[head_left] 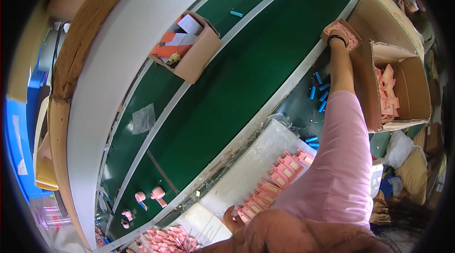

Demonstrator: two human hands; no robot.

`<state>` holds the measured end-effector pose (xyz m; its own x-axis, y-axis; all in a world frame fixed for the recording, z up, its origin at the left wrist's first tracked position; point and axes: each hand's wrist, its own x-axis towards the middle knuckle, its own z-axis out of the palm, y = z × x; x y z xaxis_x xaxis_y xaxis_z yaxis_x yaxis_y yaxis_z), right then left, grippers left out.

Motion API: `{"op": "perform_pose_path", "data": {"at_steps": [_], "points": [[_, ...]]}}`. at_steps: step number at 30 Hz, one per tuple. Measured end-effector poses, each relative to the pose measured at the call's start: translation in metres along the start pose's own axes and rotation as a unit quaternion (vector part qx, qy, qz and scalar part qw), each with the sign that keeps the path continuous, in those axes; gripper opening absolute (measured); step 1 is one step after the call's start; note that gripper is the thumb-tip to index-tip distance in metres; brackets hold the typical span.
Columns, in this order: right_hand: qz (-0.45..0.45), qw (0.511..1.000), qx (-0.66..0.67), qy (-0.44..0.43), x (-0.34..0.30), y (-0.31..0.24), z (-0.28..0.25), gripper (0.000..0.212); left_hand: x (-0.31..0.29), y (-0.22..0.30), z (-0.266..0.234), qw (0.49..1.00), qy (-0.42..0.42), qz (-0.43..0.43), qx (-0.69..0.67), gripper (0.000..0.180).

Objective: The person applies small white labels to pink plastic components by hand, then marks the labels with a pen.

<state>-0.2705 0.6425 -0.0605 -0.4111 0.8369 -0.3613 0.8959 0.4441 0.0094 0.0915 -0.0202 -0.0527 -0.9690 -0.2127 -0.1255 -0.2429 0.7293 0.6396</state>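
On the near left, pink gadgets (158, 193) lie on the green belt (265, 58), left of a loose pile of pink pieces (171, 239). The left hand (232, 220) is at the near end of a row of pink parts (286, 169), fingers curved; whether it grips one, I cannot tell. Farther right lie blue cylinders (313, 93). The right hand (338, 30) reaches into a small box (328, 30) of pink pieces, its fingers and grip apparently hidden, left of a large carton (413, 82).

Green belt (251, 77) mid-strip can be passed over; left side obstructed by paper-filled carton (201, 57), right hand (338, 33) flanked by open carton (365, 75).
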Motion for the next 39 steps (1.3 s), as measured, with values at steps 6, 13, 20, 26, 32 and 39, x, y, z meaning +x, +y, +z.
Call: {"op": "perform_pose_path", "data": {"at_steps": [6, 13, 20, 26, 32, 39], "points": [[0.016, 1.0, -0.01, 0.004, -0.017, 0.002, -0.01, 0.033, -0.007, -0.006, 0.0, 0.999, 0.02, 0.038, 0.022, 0.024], [0.018, 0.998, -0.046, 0.031, -0.017, -0.003, -0.006, 0.029, -0.008, -0.016, 0.0, 0.997, 0.024, 0.078, -0.004, 0.022], [-0.02, 0.989, -0.052, 0.139, -0.023, -0.003, -0.005, 0.029, -0.028, -0.03, -0.013, 0.997, 0.011, 0.067, 0.034, 0.023], [-0.173, 0.935, -0.016, 0.309, -0.028, -0.033, 0.007, 0.025, -0.049, -0.028, -0.021, 0.994, 0.017, 0.087, 0.059, 0.031], [-0.409, 0.779, 0.475, 0.002, -0.187, -0.089, 0.073, 0.016, -0.049, -0.008, -0.012, 0.995, 0.007, 0.023, -0.101, 0.029], [-0.453, 0.637, 0.372, -0.501, -0.492, 0.054, 0.183, 0.014, -0.083, 0.015, -0.004, 0.948, 0.028, -0.012, -0.318, 0.021]]}}
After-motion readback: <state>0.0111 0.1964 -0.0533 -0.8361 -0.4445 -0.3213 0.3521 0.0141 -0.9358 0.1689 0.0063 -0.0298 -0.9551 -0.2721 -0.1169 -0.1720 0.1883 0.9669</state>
